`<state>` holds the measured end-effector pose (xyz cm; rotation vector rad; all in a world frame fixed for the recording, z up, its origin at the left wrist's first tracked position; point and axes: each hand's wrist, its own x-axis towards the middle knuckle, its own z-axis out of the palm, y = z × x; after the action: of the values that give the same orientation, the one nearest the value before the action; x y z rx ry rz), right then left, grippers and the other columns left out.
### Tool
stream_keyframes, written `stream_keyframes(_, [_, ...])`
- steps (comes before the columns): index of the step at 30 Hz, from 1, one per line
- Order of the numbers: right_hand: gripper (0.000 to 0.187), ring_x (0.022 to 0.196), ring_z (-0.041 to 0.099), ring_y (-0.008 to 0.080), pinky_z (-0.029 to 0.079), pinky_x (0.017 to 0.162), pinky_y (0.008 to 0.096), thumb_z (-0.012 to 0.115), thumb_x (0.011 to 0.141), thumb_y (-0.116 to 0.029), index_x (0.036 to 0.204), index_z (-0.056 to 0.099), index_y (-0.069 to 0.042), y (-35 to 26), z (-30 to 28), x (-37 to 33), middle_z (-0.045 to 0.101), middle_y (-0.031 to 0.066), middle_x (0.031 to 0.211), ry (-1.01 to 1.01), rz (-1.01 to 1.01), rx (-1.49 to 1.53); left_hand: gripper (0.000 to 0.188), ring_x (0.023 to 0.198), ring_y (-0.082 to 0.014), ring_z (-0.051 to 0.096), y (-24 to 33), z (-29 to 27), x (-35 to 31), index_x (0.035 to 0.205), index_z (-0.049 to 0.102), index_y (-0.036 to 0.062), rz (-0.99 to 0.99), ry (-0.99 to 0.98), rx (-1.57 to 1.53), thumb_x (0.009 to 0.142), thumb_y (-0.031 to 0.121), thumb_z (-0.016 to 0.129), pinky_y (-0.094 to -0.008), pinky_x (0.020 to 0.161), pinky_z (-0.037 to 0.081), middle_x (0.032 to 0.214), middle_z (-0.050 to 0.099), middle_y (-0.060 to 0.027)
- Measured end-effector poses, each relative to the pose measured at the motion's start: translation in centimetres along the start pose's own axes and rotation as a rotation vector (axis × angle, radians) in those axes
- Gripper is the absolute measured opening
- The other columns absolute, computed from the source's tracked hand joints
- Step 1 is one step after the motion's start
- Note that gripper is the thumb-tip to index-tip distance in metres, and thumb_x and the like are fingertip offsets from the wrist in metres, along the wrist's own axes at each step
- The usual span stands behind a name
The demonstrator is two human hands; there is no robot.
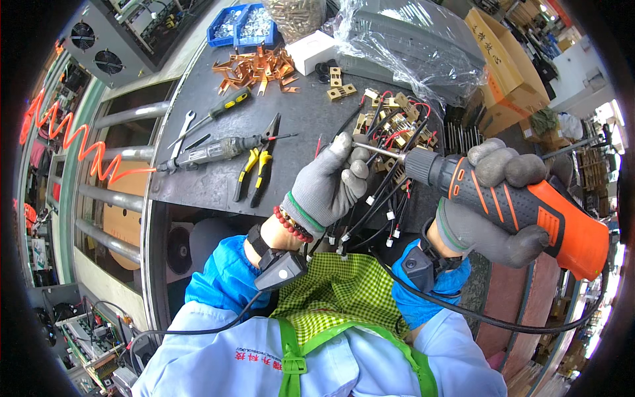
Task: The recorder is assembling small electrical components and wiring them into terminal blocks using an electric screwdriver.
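My right hand point(473, 228), in a grey glove, is wrapped round an orange and black power screwdriver point(486, 192). Its long metal bit point(380, 151) points left, with the tip at the fingertips of my left hand point(324, 188). That hand, also gloved, has thumb and forefinger pressed together; whatever sits between them is too small or hidden to make out. Beneath and beyond both hands lies a heap of black and red wire leads point(397, 129) with brass-coloured blocks and small white connectors. Some leads hang over the near table edge towards the green checked apron point(331, 281).
On the dark table point(297, 119) lie yellow-handled pliers point(264, 169), a grey air screwdriver point(215, 152) on a coiled red hose, a hand screwdriver point(228, 104) and a wrench point(184, 129). Farther back are copper brackets point(258, 69), blue bins point(225, 30), plastic-wrapped grey panels point(410, 49) and a cardboard box point(506, 73).
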<state>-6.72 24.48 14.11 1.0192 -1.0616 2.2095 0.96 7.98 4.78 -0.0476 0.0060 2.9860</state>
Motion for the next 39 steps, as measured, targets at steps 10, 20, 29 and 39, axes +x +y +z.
stream_keyframes(10, [0.075, 0.061, 0.057, 0.0176, 0.043, 0.063, 0.0313, 0.053, 0.075, -0.073, 0.093, 0.055, 0.000, 0.7, 0.8, 0.0, 0.056, 0.0062, 0.071, -0.251, 0.069, 0.137, 0.027, 0.069, -0.0102, 0.058, 0.5, -0.6, -0.1, 0.110, 0.053, 0.0007, 0.053, 0.002, -0.004, 0.099, 0.025, 0.047, -0.0160, 0.054, 0.049, 0.088, 0.060, -0.0056])
stream_keyframes(20, [0.070, 0.064, 0.059, 0.0209, 0.044, 0.060, 0.0354, 0.057, 0.078, -0.064, 0.103, 0.060, 0.001, 1.8, 1.0, -0.5, 0.063, 0.0097, 0.078, 0.046, 0.088, 0.190, 0.028, 0.071, -0.0136, 0.061, 1.9, -0.6, -1.0, 0.112, 0.051, -0.0016, 0.057, 0.127, 0.194, 0.099, 0.023, 0.048, -0.0165, 0.055, 0.051, 0.086, 0.059, -0.0076])
stream_keyframes(29, [0.063, 0.067, 0.060, 0.0251, 0.047, 0.070, 0.0372, 0.059, 0.075, -0.060, 0.092, 0.065, 0.000, 2.6, -0.3, -0.3, 0.064, 0.0143, 0.074, -0.023, 0.239, 0.163, 0.053, 0.077, -0.0265, 0.068, 8.0, -2.1, -1.2, 0.102, 0.061, -0.0033, 0.441, 0.544, 2.085, 0.090, 0.049, 0.056, -0.0338, 0.067, 0.053, 0.084, 0.067, -0.0169])
stream_keyframes(39, [0.057, 0.071, 0.063, 0.0257, 0.049, 0.068, 0.0393, 0.062, 0.075, -0.053, 0.097, 0.060, -0.001, 4.1, -0.1, -1.1, 0.066, 0.0126, 0.083, -0.049, 0.251, 0.109, 0.042, 0.065, -0.0186, 0.066, 8.8, -3.9, 1.7, 0.095, 0.063, -0.0065, -0.093, 0.657, 1.825, 0.088, 0.035, 0.063, -0.0325, 0.062, 0.052, 0.073, 0.066, -0.0142])
